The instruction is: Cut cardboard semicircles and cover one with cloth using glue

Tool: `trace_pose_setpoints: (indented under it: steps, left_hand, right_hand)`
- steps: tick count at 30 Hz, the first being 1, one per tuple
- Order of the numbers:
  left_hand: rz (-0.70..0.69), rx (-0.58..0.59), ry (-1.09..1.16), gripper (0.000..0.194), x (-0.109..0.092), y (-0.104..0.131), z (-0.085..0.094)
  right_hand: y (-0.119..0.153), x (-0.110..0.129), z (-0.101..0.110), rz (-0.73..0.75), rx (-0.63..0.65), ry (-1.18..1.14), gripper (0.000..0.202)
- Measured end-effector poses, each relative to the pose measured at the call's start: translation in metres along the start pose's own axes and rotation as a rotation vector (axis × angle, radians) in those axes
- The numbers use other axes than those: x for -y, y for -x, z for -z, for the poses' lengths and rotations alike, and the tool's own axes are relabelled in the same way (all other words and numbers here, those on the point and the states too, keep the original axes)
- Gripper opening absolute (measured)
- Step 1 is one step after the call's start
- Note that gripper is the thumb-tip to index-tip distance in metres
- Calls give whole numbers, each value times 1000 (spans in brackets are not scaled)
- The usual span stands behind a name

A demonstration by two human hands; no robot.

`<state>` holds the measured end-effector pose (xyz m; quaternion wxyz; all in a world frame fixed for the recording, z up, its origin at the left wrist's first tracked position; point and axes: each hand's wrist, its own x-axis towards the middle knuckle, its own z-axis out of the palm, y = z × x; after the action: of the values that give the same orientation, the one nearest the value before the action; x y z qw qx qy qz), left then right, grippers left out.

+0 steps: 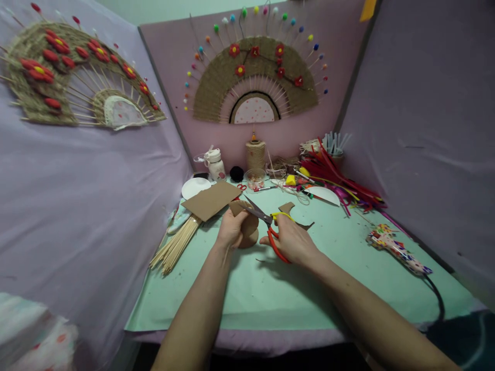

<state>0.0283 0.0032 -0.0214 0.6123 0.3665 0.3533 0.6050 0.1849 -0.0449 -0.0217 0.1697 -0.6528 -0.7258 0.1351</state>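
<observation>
My left hand (231, 228) is closed on a piece of brown cardboard (248, 238) with a rounded outline, held above the green tabletop. In my right hand (291, 238) is a pair of scissors (264, 216) with dark blades and red and yellow handles. The blades are apart and reach the cardboard's upper part near my left fingers. Just beyond my right hand lie cardboard offcuts (286, 207) with curved edges. A larger flat cardboard sheet (212, 200) rests past my left hand, partly over a bundle of thin wooden sticks (178, 246).
A glue gun (398, 251) with a cord lies at the right. Along the back stand a white bottle (215, 164), a twine spool (255, 153) and a small clear bowl (255, 179). Red pipe cleaners (328, 172) are heaped back right. Decorated woven fans (216, 82) hang on the walls.
</observation>
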Motion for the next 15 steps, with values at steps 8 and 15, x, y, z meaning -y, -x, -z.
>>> trace_pose_setpoints:
  steps: [8,15]
  left_hand:
    - [28,-23,27,31,5,-1,-1]
    - [38,-11,31,29,2,2,-6]
  right_hand:
    - [5,2,3,-2,7,100,48]
    - [6,4,4,-19,32,195,58]
